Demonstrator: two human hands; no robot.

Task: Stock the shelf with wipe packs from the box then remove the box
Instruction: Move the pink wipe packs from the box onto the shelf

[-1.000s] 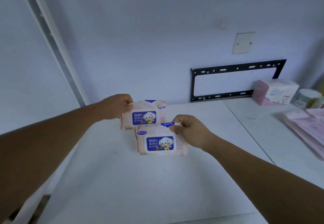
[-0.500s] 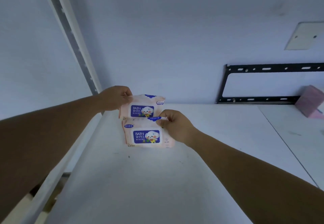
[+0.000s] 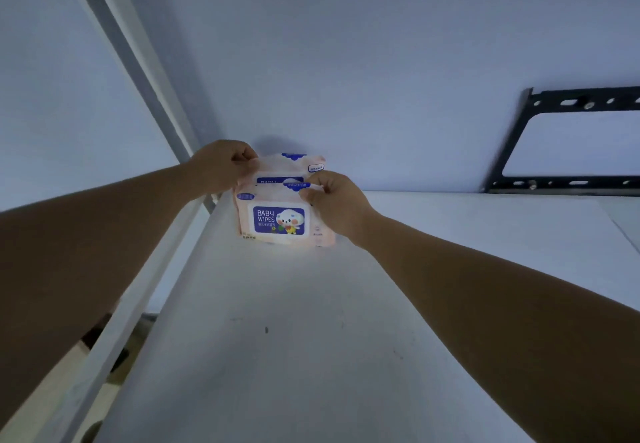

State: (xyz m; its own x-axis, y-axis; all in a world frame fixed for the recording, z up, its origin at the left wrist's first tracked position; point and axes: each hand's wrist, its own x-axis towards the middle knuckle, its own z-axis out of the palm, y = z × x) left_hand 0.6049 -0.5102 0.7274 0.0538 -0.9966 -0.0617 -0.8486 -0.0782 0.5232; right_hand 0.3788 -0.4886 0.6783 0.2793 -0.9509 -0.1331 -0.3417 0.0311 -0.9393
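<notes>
Forearms bare — left hand, right hand

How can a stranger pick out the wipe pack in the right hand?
On the white shelf, at its back left beside the upright post, two pink wipe packs are held one behind the other. It is the front pack, pinched at its top by the right hand: its blue BABY WIPES label shows whole; on the rear pack it is mostly hidden.

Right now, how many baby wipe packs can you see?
2. The front pack, in the right hand, stands on the shelf; the rear pack, in the left hand, is right behind it.
</notes>
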